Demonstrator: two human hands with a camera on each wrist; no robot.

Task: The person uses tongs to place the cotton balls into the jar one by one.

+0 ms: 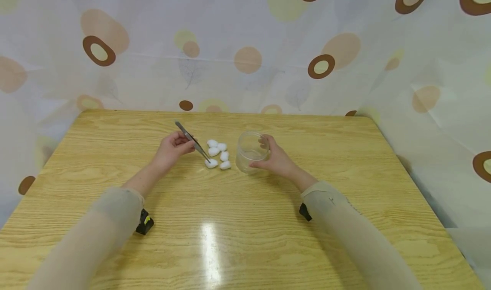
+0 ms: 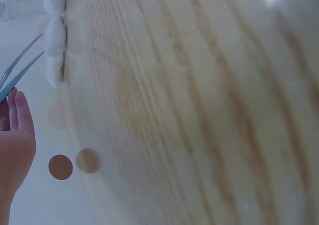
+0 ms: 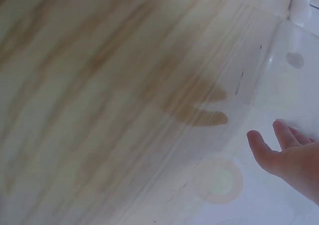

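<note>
My left hand (image 1: 171,150) holds metal tweezers (image 1: 190,138) between thumb and fingers, slanting down to the right. Their tips reach the nearest left cotton ball (image 1: 211,163); whether they pinch it I cannot tell. In the left wrist view the two arms of the tweezers (image 2: 20,70) stand apart, near a row of cotton balls (image 2: 56,35). Several more white cotton balls (image 1: 213,151) lie grouped on the table, between the tweezers and a clear round jar (image 1: 248,155). Around the right side of that open-topped jar curls my right hand (image 1: 277,158), thumb in front and fingers behind.
The wooden table (image 1: 245,221) has a glossy top with a light reflection toward its front. Behind it and at the sides hangs a patterned curtain (image 1: 215,76). Black wrist devices (image 1: 145,222) show below both sleeves.
</note>
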